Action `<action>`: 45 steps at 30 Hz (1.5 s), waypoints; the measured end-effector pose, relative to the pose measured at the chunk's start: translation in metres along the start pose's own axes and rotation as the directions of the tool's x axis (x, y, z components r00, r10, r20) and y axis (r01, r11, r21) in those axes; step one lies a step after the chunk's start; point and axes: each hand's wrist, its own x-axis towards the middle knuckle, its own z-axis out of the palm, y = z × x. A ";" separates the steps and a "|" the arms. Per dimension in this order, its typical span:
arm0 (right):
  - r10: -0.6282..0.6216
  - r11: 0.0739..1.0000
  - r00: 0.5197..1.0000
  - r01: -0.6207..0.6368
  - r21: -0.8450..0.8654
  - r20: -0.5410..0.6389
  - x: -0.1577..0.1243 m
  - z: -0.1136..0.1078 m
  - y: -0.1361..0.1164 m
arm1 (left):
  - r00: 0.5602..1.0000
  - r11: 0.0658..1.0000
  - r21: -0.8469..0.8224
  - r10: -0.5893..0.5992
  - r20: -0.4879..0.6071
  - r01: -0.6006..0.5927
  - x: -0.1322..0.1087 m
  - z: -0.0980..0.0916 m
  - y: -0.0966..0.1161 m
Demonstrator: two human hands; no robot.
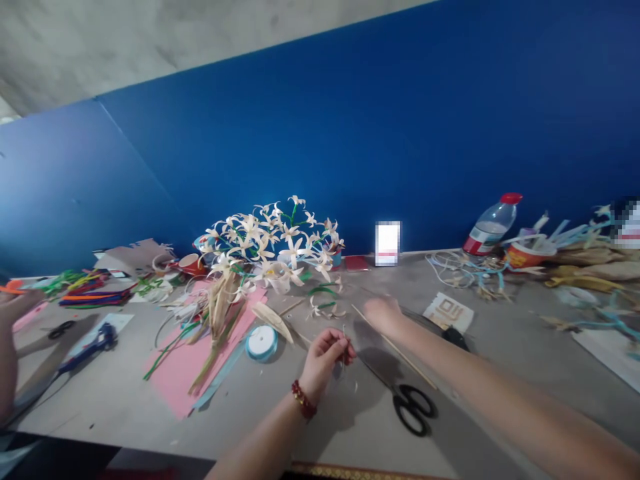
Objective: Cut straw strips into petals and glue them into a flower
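Observation:
My left hand (326, 357), with a red beaded bracelet at the wrist, is closed in a pinch. Something thin and pale shows at its fingertips, too small to name. My right hand (384, 315) reaches out over the table, smeared by motion, so its fingers cannot be read. Beside it a thin stick (410, 363) lies slantwise. Black-handled scissors (414, 408) rest to the right of my left hand. A roll of light blue ribbon (261, 343) lies to its left. Beyond my hands, small pale-petalled flowers with green stems (325, 300) lie on the table.
A bunch of white handmade flowers (273, 237) stands at the back over pink paper (173, 380) and dried husks (220, 307). A blue glue gun (93, 347) and another person's arm (7, 353) are at left. A bottle (493, 223) and a paper cup (530, 252) stand right.

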 end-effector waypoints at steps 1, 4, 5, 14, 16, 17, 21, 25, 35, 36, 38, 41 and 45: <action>0.021 1.000 1.000 -0.021 0.013 0.018 -0.002 -0.001 0.001 | 1.000 1.000 -0.003 -0.001 0.004 0.001 0.000 0.000 0.001; 0.071 0.995 0.997 -0.073 0.063 0.032 -0.012 -0.013 0.005 | 1.000 1.000 -0.005 0.009 0.014 -0.009 -0.001 0.001 0.002; 0.076 0.993 0.997 -0.077 0.091 0.013 -0.017 -0.018 0.006 | 1.000 1.000 -0.005 0.020 0.011 -0.020 -0.001 0.000 0.002; -0.052 0.817 0.979 0.156 0.554 -0.199 -0.068 -0.031 -0.027 | 0.998 0.994 -0.094 0.054 0.012 -0.052 0.000 -0.004 0.003; -0.039 0.592 0.969 0.220 0.776 -0.245 -0.075 -0.020 -0.038 | 0.998 0.993 -0.102 0.064 0.010 -0.063 -0.001 -0.003 0.004; -0.020 0.446 0.967 0.238 0.863 -0.256 -0.078 -0.014 -0.042 | 0.997 0.992 -0.101 0.071 0.004 -0.070 -0.002 -0.003 0.004; 0.043 0.120 0.968 0.239 0.963 -0.246 -0.082 0.000 -0.053 | 0.998 0.994 -0.091 0.056 -0.025 -0.058 -0.002 -0.002 0.003; 0.062 0.076 0.971 0.226 0.971 -0.230 -0.082 0.009 -0.054 | 0.998 0.994 -0.100 0.029 -0.053 -0.035 -0.001 -0.002 0.003; 0.035 0.003 0.985 0.168 0.986 -0.168 -0.089 0.015 -0.057 | 0.986 0.992 0.067 0.117 -0.122 -0.109 -0.004 -0.004 0.002; 0.039 0.011 0.985 0.169 0.986 -0.169 -0.089 0.015 -0.057 | 0.983 0.988 0.097 0.136 -0.125 -0.124 -0.004 -0.004 0.002; 0.050 0.026 0.985 0.166 0.986 -0.167 -0.088 0.016 -0.058 | 0.978 0.979 0.143 0.164 -0.128 -0.145 -0.005 -0.005 0.001; 0.069 0.036 0.985 0.157 0.987 -0.159 -0.087 0.016 -0.058 | 0.972 0.969 0.180 0.194 -0.136 -0.168 -0.005 -0.004 0.001; 0.077 0.014 0.987 0.142 0.990 -0.143 -0.086 0.015 -0.058 | 0.969 0.961 0.210 0.211 -0.130 -0.181 -0.005 -0.005 0.001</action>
